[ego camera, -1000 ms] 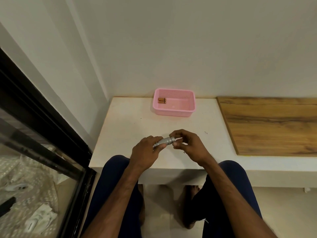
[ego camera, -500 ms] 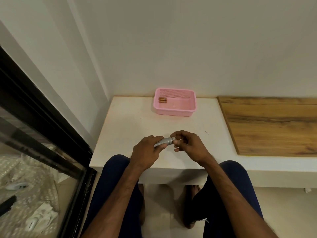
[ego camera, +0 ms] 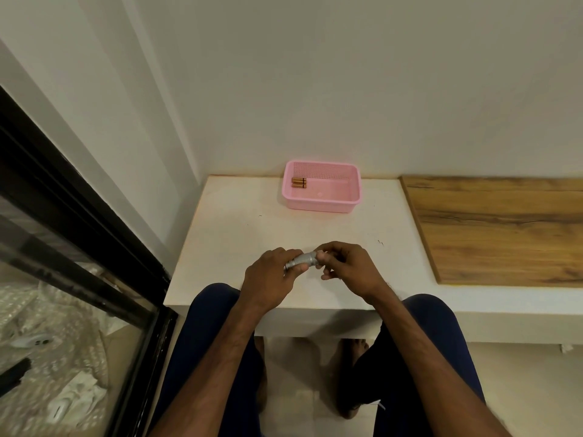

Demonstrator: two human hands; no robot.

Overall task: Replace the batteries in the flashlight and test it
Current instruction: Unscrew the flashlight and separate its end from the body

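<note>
A small silver knurled flashlight (ego camera: 302, 260) lies level between both hands, just above the white table (ego camera: 239, 228) near its front edge. My left hand (ego camera: 269, 277) wraps its left end. My right hand (ego camera: 344, 266) pinches its right end with the fingertips, hiding that end. Copper-coloured batteries (ego camera: 298, 182) lie side by side in the back left corner of a pink basket (ego camera: 321, 205) at the rear of the table.
A wooden board (ego camera: 498, 228) covers the surface to the right. White walls close off the back and left. A black-framed glass door (ego camera: 79, 247) stands at the left. My knees sit under the table's front edge.
My right hand has shifted slightly on the flashlight's right end, its fingers closing further over it. The left hand holds steady.
</note>
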